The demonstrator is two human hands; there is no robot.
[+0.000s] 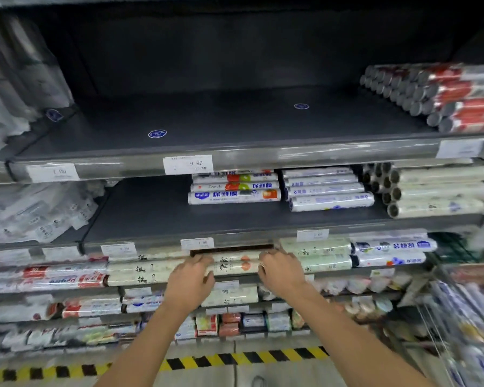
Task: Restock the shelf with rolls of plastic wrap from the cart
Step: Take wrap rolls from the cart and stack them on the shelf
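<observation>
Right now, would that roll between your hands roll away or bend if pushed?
Probably stiff: the roll looks straight between the left hand and right hand. It's a round tube, so it could roll, though neighbouring rolls hem it in. Its glossy wrapper may feel slippery.

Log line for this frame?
step: placing rolls on shelf | left hand: holds left end | right hand: holds right end

The shelf boards (235,118) are finished in a dark, smooth, matt coat. Their front edges are faced with a clear glossy plastic strip (319,153) laid over white paper price labels (187,164). The rolls of plastic wrap (234,197) are sheathed in shiny printed film.
</observation>
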